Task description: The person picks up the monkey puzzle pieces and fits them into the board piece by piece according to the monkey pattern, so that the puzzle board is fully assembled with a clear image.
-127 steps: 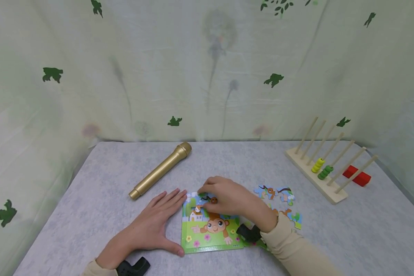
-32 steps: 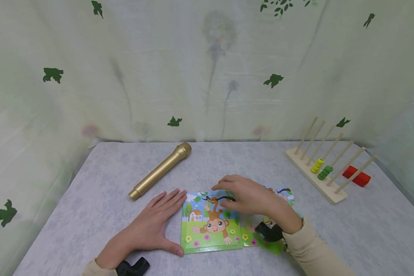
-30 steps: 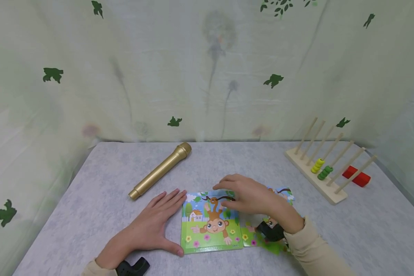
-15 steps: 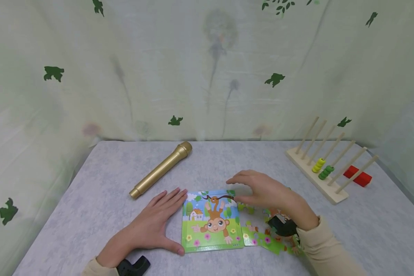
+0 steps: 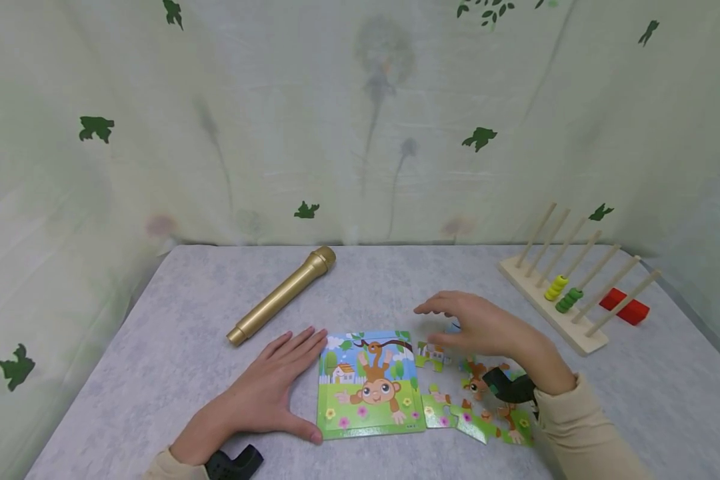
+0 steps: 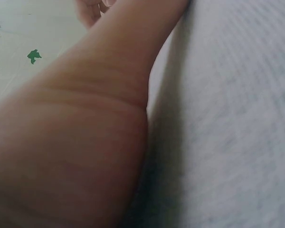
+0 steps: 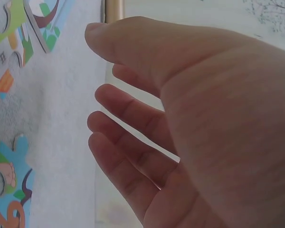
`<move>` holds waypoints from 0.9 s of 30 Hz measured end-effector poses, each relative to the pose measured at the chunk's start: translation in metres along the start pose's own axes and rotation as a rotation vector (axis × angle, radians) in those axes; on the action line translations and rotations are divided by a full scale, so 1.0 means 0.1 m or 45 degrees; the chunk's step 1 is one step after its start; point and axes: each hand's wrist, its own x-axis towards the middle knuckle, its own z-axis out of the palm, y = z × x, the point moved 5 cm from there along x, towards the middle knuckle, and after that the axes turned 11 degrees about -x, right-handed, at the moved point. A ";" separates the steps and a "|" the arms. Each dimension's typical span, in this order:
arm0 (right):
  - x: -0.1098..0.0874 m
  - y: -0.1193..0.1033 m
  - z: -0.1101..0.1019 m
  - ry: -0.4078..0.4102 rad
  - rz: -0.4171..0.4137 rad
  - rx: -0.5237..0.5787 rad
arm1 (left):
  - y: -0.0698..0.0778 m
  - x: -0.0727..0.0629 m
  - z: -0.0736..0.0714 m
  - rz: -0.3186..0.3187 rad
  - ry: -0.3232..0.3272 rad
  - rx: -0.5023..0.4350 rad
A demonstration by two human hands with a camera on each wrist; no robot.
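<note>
A square jigsaw puzzle (image 5: 366, 400) with a monkey picture lies at the table's front middle. My left hand (image 5: 264, 390) rests flat along its left side, fingers straight, thumb at the lower corner and fingertips by the upper one. To the right of the puzzle my right hand (image 5: 486, 325) hovers over the table, fingers apart and holding nothing. Loose puzzle pieces lie under and before it, among them a green flowered piece (image 5: 437, 412) and a house piece (image 5: 431, 355). In the right wrist view a blue piece (image 7: 20, 166) shows beside the fingers. The left wrist view shows mostly forearm (image 6: 85, 118).
Behind the left hand a gold toy microphone (image 5: 282, 295) lies slantwise. At the right back stands a wooden peg rack (image 5: 546, 303) with yellow beads (image 5: 556, 287) and green beads (image 5: 569, 300). Red blocks (image 5: 624, 307) sit behind it. A patterned curtain hangs along the table's back edge.
My right hand has left the puzzle's upper part, where it was pressing a piece, and moved right with fingers spread. More loose pieces are uncovered. The left hand has stayed put.
</note>
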 end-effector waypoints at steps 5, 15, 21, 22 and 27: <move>-0.04 0.08 -0.02 0.025 -0.005 -0.014 | 0.00 0.00 0.00 0.001 0.001 0.009; -0.13 0.26 -0.05 0.022 0.021 0.050 | 0.00 0.00 0.00 0.000 0.003 0.004; -0.18 0.38 -0.04 -0.019 0.093 0.122 | 0.01 0.00 0.00 0.000 -0.004 -0.016; -0.19 0.40 -0.03 -0.027 0.106 0.129 | 0.01 0.00 0.00 0.001 -0.004 -0.017; -0.22 0.50 -0.02 -0.062 0.119 0.155 | 0.00 0.00 0.00 -0.001 -0.002 -0.013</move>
